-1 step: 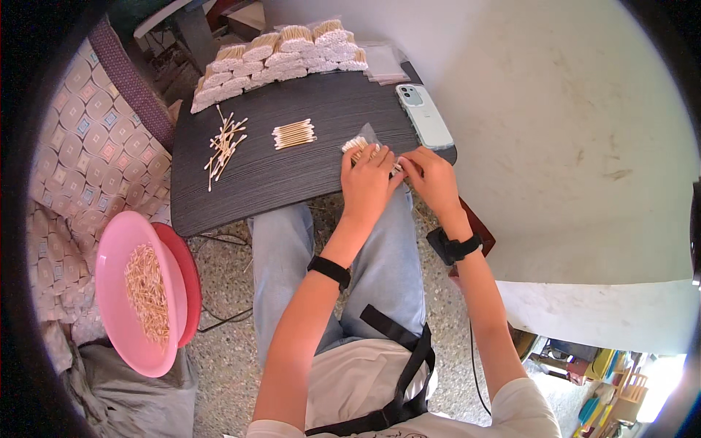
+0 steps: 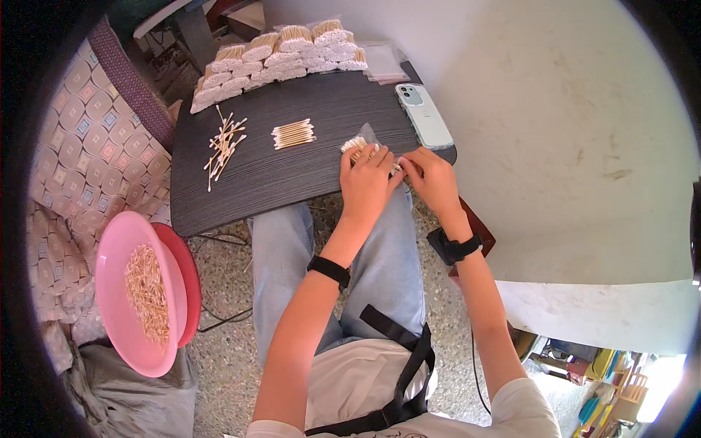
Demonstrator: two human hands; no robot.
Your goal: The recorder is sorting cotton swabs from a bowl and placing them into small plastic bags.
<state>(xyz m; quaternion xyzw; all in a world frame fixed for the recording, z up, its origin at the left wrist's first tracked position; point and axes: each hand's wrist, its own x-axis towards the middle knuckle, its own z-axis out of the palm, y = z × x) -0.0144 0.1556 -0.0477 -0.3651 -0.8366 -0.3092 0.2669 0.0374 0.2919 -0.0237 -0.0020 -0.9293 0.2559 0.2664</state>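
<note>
Near the right front edge of the dark table (image 2: 328, 102), a clear plastic bag of cotton swabs (image 2: 353, 144) is under my left hand (image 2: 365, 182), whose fingers curl over it. Beside it my right hand (image 2: 434, 179) pinches at the bag's near right end, where white swab tips show between the two hands. My fingers hide much of the bag. Left of the hands, several cotton swabs lie side by side in a neat row (image 2: 293, 134). Farther left is a loose, crisscrossed pile of swabs (image 2: 223, 150).
Filled swab bags (image 2: 281, 64) are stacked along the far edge, with flat clear bags (image 2: 383, 64) beside them. A pale green phone (image 2: 426, 120) lies at the right edge. Lower left, a pink basin (image 2: 113, 292) holds many swabs, against a red round piece (image 2: 191, 292).
</note>
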